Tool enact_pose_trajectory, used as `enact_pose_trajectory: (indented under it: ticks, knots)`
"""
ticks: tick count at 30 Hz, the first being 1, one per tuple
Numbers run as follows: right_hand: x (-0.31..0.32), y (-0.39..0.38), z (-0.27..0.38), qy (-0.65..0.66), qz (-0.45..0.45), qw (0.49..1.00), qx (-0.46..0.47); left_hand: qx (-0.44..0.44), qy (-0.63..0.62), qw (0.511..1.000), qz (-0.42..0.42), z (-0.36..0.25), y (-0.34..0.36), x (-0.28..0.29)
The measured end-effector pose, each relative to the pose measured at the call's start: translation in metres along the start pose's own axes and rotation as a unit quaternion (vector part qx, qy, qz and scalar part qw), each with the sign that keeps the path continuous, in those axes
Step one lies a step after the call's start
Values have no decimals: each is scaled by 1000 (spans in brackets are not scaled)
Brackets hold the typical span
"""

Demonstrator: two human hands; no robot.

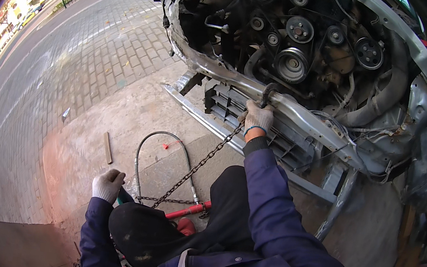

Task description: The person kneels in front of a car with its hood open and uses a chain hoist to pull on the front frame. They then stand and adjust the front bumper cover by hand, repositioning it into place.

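My right hand [258, 118], in a pale knitted glove, is closed around a rusty chain [204, 160] just below the car's bent front crossbeam [237, 80]. Above the glove, a dark hook [269, 93] hangs over that beam. From my hand the chain slants down and left to my knees. My left hand [108, 184], also gloved, is curled beside my left knee against a dark green handle [125, 196], whose far end my leg hides. Between my knees lies a red cylinder [187, 210] with chain wrapped at its end and a black hose [154, 133] looping from it.
The car's opened front shows engine pulleys [299, 30] and a torn metal edge. Below the beam sit a dark plastic grille [228, 103] and a metal rail [200, 114]. A flat wooden strip [108, 147] and a small red piece [165, 146] lie on the concrete; brick paving [97, 70] stretches left.
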State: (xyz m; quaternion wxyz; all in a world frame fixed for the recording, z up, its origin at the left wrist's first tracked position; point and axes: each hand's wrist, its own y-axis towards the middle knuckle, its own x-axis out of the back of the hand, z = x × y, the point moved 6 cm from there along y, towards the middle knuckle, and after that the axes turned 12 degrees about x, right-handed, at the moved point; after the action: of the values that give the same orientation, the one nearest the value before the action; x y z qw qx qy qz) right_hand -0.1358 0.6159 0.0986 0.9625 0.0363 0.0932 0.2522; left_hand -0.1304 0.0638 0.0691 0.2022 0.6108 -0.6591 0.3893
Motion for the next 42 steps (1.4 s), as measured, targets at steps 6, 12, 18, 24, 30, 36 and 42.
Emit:
enact_pose_trajectory:
  ticks: [6,12,18,24,30,36,42]
  knots:
    - [-2,-3,-18,164,1,984,-64,71,-309,936,-154,213,-15,78]
    - [-11,-18,-20,417,76,874,-239,296,-340,868,-207,390,-74,66]
    - [-13,-16,-20,361,81,899,-234,288,-214,898,-257,310,-55,80]
    - [-12,-16,-18,307,46,923,-227,-15,-55,998,-15,33,-13,43]
    - [-8,-16,-17,295,51,927,-225,-49,-60,997,16,-13,-26,-2]
    - [-10,-16,-20,269,3,938,-220,84,-305,918,-238,231,-67,90]
    - [-10,-18,-12,282,3,938,-202,313,-310,868,-230,381,-126,66]
